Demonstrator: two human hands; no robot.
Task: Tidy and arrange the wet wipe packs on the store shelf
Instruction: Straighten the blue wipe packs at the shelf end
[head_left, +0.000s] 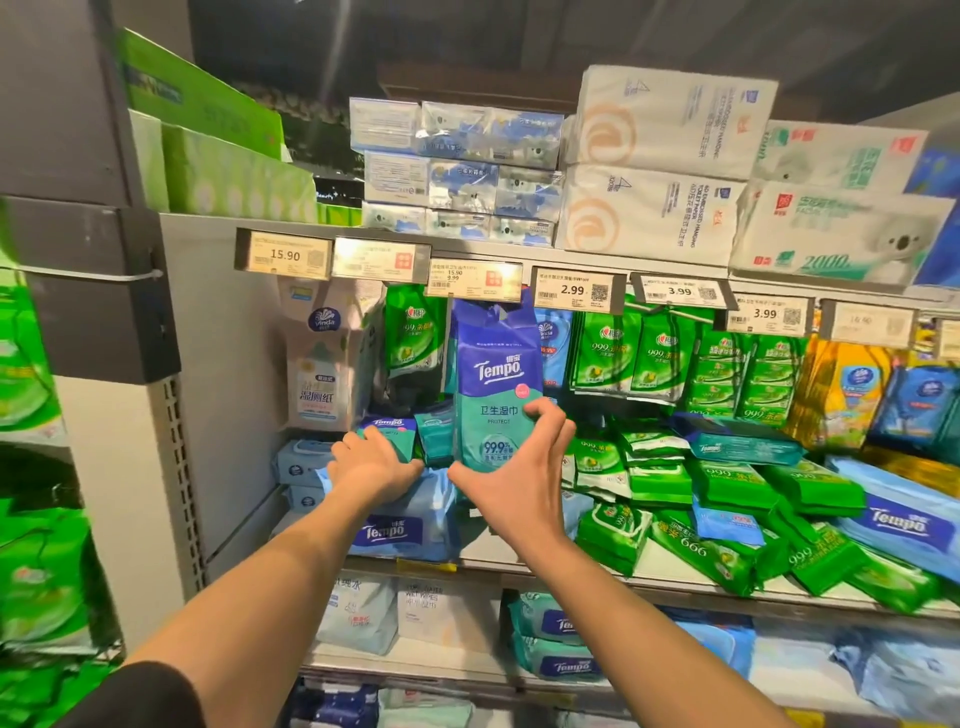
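Note:
A tall blue and teal Tempo wet wipe pack (494, 384) stands upright in the middle shelf bay. My right hand (511, 478) cups its lower right side, thumb under the bottom edge and fingers curled at its right edge. My left hand (375, 462) rests on small teal Tempo packs (410, 431) stacked to its left, fingers curled over them. Beneath both lies a light blue Tempo pack (400, 525). Green 999 wipe packs (696, 499) lie jumbled to the right.
A pink-white Vinda pack (322, 364) stands at the bay's left wall. Green packs (623, 358) hang behind the price tags (574, 291). Tissue bundles (654, 161) fill the top shelf. More wipe packs (556, 639) sit on the lower shelf.

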